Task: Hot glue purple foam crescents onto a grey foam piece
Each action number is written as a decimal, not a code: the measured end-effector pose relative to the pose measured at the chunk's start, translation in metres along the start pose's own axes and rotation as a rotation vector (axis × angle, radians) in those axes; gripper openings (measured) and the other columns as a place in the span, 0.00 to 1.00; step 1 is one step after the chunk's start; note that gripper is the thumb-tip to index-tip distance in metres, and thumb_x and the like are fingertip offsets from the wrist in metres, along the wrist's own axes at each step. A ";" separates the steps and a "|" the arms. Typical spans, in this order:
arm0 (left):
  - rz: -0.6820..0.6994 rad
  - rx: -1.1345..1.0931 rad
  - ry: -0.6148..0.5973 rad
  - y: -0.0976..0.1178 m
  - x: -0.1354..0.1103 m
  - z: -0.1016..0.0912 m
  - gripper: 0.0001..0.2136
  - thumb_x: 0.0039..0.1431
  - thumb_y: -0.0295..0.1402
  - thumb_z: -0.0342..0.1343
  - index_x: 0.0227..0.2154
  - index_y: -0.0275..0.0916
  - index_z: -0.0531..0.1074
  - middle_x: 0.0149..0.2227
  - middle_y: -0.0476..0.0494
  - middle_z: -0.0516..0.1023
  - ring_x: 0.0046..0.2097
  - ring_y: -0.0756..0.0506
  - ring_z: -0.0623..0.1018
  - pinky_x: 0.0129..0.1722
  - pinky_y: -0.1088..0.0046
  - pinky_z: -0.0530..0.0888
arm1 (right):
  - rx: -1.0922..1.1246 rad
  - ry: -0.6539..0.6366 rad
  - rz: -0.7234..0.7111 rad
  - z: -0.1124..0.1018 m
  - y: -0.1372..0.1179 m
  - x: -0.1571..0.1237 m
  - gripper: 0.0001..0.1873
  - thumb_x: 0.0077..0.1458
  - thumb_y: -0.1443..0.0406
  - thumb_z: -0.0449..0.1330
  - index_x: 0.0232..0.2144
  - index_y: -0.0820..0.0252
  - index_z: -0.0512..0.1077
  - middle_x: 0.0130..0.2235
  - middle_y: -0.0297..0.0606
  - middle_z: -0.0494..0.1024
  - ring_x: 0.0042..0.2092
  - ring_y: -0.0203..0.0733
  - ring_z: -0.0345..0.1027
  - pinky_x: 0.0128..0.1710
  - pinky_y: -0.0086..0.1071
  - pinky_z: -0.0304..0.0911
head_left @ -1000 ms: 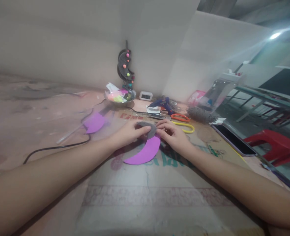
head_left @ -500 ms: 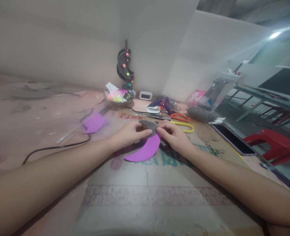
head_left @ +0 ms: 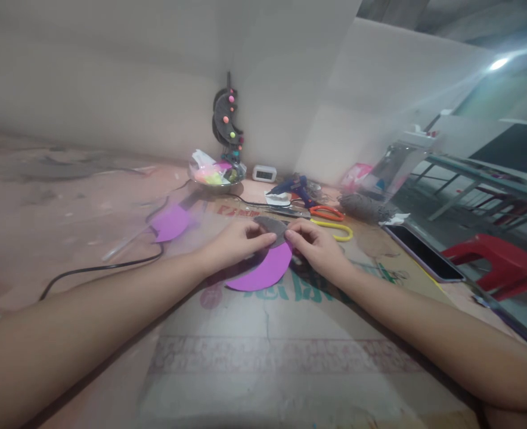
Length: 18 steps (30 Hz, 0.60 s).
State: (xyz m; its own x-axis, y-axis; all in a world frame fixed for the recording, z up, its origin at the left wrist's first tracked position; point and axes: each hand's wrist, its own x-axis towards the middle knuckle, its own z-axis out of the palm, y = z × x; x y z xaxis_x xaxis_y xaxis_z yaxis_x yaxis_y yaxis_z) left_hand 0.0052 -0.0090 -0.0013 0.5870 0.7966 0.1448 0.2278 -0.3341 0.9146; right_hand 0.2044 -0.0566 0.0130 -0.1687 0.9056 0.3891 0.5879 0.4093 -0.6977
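Note:
Both my hands meet at the middle of the table over a purple foam crescent (head_left: 263,271). A grey curved foam piece (head_left: 272,227) lies along the crescent's upper edge. My left hand (head_left: 236,241) pinches the grey piece from the left with closed fingers. From the right, my right hand (head_left: 315,244) pinches the same piece, fingertips pressed together. Part of the grey piece is hidden under my fingers.
A second purple foam piece (head_left: 171,222) lies to the left by a black cable (head_left: 107,266). Behind are a bowl of bright bits (head_left: 216,173), a blue glue gun (head_left: 293,186), orange scissors (head_left: 326,213), yellow-handled scissors (head_left: 335,229), a small clock (head_left: 264,173) and a phone (head_left: 424,253).
The grey piece and both hands have shifted slightly up and back over the purple crescent; the grip is the same.

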 end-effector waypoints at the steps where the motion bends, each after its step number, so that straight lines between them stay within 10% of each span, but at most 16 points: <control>1: 0.003 0.014 0.011 0.000 0.000 0.000 0.18 0.55 0.48 0.54 0.25 0.36 0.71 0.25 0.47 0.73 0.26 0.50 0.71 0.24 0.76 0.64 | -0.001 -0.001 0.000 0.000 0.000 0.000 0.15 0.58 0.57 0.55 0.24 0.59 0.67 0.31 0.36 0.71 0.31 0.35 0.63 0.30 0.29 0.59; 18: -0.028 -0.091 0.033 -0.002 0.002 -0.002 0.16 0.56 0.46 0.54 0.28 0.36 0.69 0.24 0.48 0.72 0.24 0.52 0.69 0.22 0.78 0.63 | 0.078 -0.031 0.043 -0.001 -0.001 -0.001 0.20 0.63 0.53 0.48 0.28 0.60 0.70 0.24 0.32 0.67 0.27 0.35 0.61 0.29 0.30 0.58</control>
State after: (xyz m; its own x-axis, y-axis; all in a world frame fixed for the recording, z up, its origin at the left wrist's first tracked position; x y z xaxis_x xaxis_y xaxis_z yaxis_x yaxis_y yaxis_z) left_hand 0.0047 -0.0057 -0.0023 0.5550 0.8217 0.1297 0.1711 -0.2654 0.9488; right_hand 0.2046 -0.0580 0.0138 -0.1700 0.9251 0.3397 0.5320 0.3763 -0.7586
